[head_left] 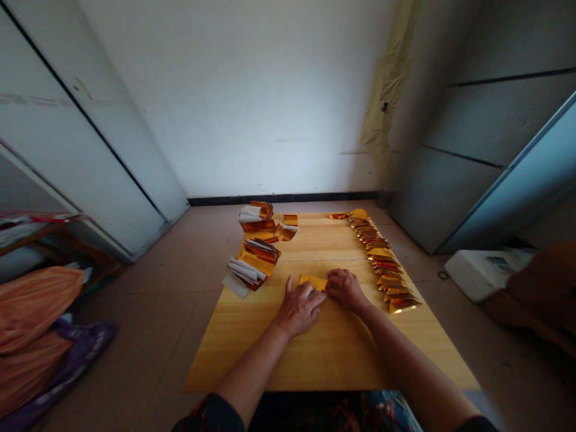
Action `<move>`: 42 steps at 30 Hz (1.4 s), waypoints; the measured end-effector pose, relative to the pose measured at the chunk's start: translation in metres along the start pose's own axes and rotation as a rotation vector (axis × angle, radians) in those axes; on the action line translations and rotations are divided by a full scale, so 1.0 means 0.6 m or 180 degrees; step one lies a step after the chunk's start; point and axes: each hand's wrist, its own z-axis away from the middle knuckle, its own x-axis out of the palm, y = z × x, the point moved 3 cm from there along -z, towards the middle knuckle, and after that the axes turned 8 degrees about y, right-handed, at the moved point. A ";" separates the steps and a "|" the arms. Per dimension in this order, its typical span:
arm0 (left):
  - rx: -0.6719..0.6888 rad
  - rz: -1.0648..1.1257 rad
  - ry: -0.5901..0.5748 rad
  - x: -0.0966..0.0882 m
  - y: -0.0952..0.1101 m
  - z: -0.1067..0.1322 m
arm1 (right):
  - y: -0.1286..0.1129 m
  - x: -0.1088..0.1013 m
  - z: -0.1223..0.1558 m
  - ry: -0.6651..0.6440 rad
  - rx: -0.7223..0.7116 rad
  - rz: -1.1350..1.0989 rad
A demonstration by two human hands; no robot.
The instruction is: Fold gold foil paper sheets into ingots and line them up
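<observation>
A small sheet of gold foil paper (314,281) lies on the wooden table (324,354), near its middle. My left hand (297,309) rests flat on the paper's near left corner, fingers stretched out. My right hand (344,288) presses on the paper's right edge with its fingers curled down and together. Stacks of unfolded gold and white sheets (252,264) lie to the left of my hands. A long row of folded gold pieces (382,264) runs along the table's right side.
More gold paper stacks (258,219) sit at the table's far left. Orange and purple cloth bags (40,336) lie on the floor at left beside a low shelf. A white box (483,271) stands on the floor at right. A white wall is behind the table.
</observation>
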 end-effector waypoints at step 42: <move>-0.0685 -0.0128 0.0771 0.012 -0.025 -0.011 | -0.057 -0.007 0.046 0.0092 -0.0768 -0.0113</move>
